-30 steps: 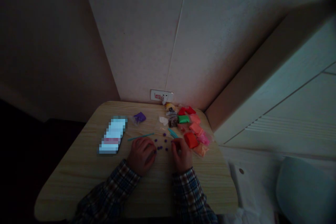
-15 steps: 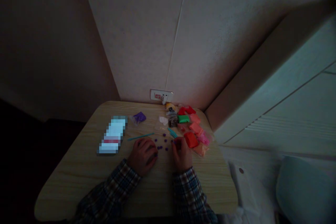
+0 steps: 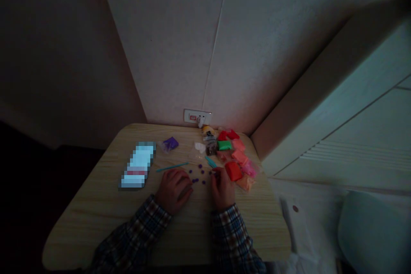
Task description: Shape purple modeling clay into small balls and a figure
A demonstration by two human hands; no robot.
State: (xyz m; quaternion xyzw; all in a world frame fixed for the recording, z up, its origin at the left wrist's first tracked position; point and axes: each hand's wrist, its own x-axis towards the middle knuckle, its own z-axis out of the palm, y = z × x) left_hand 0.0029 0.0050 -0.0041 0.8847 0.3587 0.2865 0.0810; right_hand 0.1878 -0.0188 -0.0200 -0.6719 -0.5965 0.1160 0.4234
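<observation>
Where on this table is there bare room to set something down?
Bare tabletop lies between the phone, the left sleeve and the left edge; another patch lies between the right sleeve and the right edge. It is crowded at the far right, with coloured packets, and between left hand and right hand, with small purple pieces.

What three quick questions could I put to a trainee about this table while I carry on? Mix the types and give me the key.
1. True or false: the small purple balls lie scattered rather than in one pile.
2. Which packet lies nearest the phone? A: the green packet. B: the purple packet. C: the yellow packet.
3. Fill in the blank: the thin blue stick lies just beyond the fingers of the ____.

Key:
1. True.
2. B.
3. Left hand.
</observation>
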